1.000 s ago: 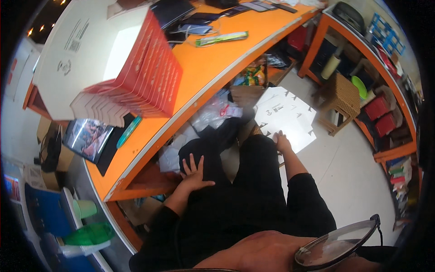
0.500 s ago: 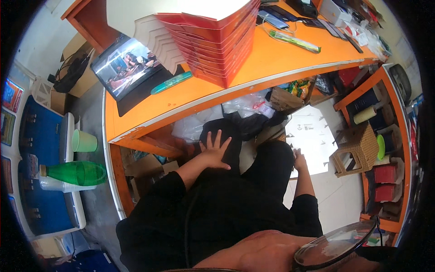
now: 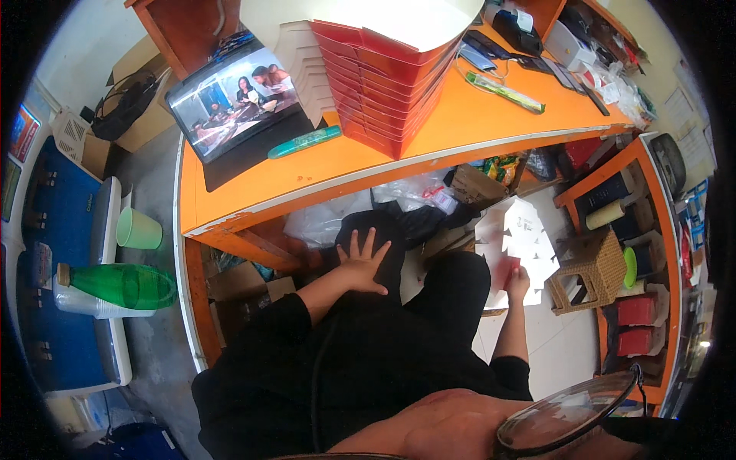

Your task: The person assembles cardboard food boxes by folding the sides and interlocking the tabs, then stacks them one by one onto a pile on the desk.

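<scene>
My left hand (image 3: pixel 363 264) lies on my left knee, fingers spread, holding nothing. Beside my right knee, my right hand (image 3: pixel 518 284) grips the near edge of a flat white cardboard box blank (image 3: pixel 530 247) with notched, folded edges. A patch of red shows at that edge, next to the fingers. On the orange desk (image 3: pixel 253 207) ahead stands a tall stack of red cardboard boxes (image 3: pixel 395 100) with white insides, nested one in another. How many layers of cardboard my right hand holds, I cannot tell.
A tablet (image 3: pixel 238 103) playing a video and a teal pen-shaped item (image 3: pixel 304 142) sit left of the stack. Phones and a green-white packet (image 3: pixel 506 92) lie to its right. A green bottle (image 3: pixel 123 286) and green cup (image 3: pixel 139 228) are at far left. A wicker holder (image 3: pixel 594 268) stands right.
The box blank in my right hand has tilted and its panels have bent, with red now showing near the fingers. My left hand stays on the knee. The view has shifted slightly.
</scene>
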